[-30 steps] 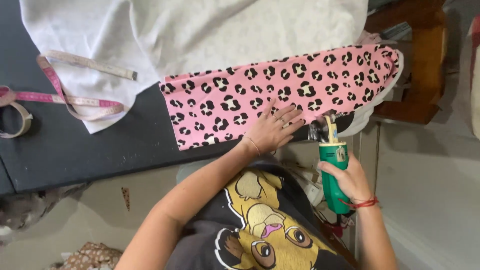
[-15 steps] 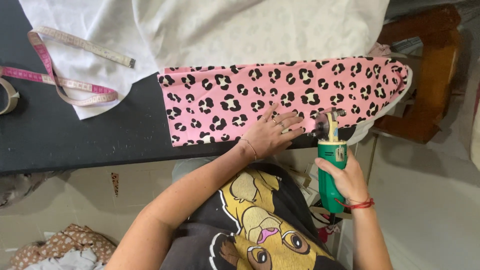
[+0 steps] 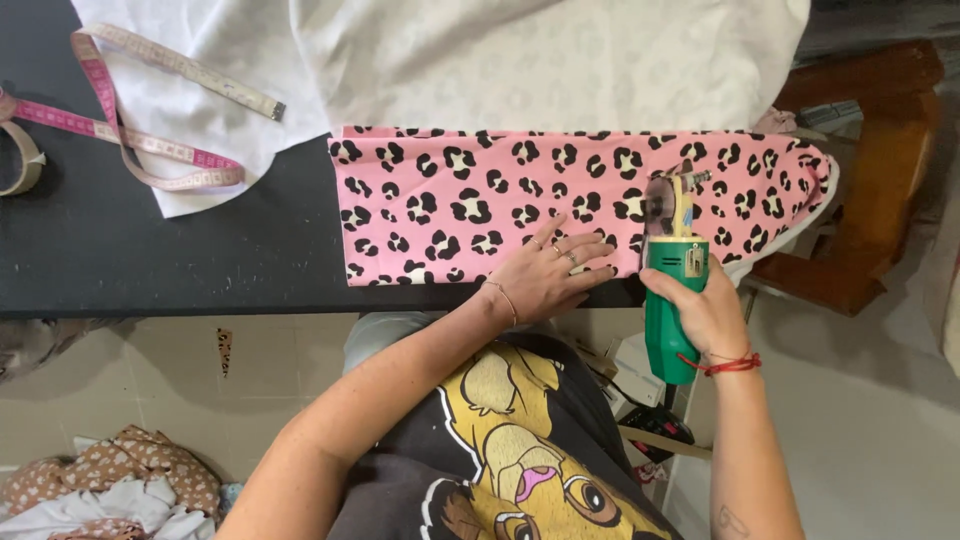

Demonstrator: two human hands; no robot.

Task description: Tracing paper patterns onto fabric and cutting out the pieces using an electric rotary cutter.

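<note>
Two hands are at work on a long piece of pink cloth with black leopard spots [image 3: 480, 205]. The cloth lies flat on a dark table top [image 3: 150, 260], near the front edge. The left hand [image 3: 548, 275] rests flat on the cloth with its fingers [image 3: 585, 245] spread out wide, and it grips nothing. The right hand [image 3: 705, 312] is wrapped tight around the handle of a green electric cutter with a round blade [image 3: 672, 275]. The blade end sits on the cloth, just beside the left hand's fingertips. A big white cloth [image 3: 500, 60] lies behind the pink one, touching its far edge. A pink and yellow measuring tape [image 3: 150, 150] curls on the table well off to the left. A brown wooden chair [image 3: 870, 190] stands past the end of the table.
</note>
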